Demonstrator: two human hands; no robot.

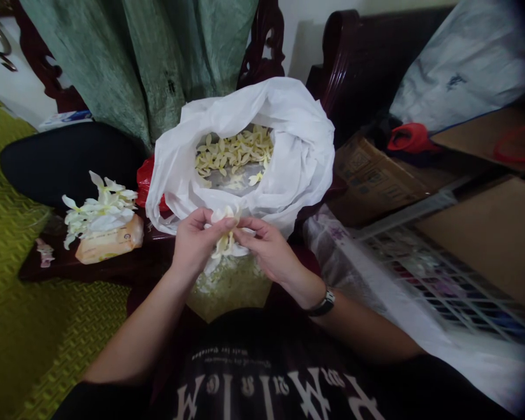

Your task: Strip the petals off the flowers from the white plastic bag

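Note:
Both hands meet in front of the white plastic bag (pixel 306 137), closed on cream-white artificial-looking flowers (pixel 223 248). My left hand (pixel 195 236) pinches them from the left, its thumb lying across the top. From the right, the fingertips of my right hand (pixel 266 248) press against the same flowers. The bag stands wide at the mouth, with many loose pale-yellow flowers (pixel 234 150) inside. Below my hands, whitish bits lie on a yellowish surface (pixel 231 291) over my lap. The exact contact between fingertips and petals is partly hidden.
Left, a bunch of white flowers (pixel 100 207) rests on an orange-and-white packet (pixel 109 239) on the dark wooden seat (pixel 151 256). Behind it lies a black cushion (pixel 72 163). A red bag (pixel 145 181) touches the white bag. Right are a cardboard box (pixel 371 175) and a wire rack (pixel 437 286).

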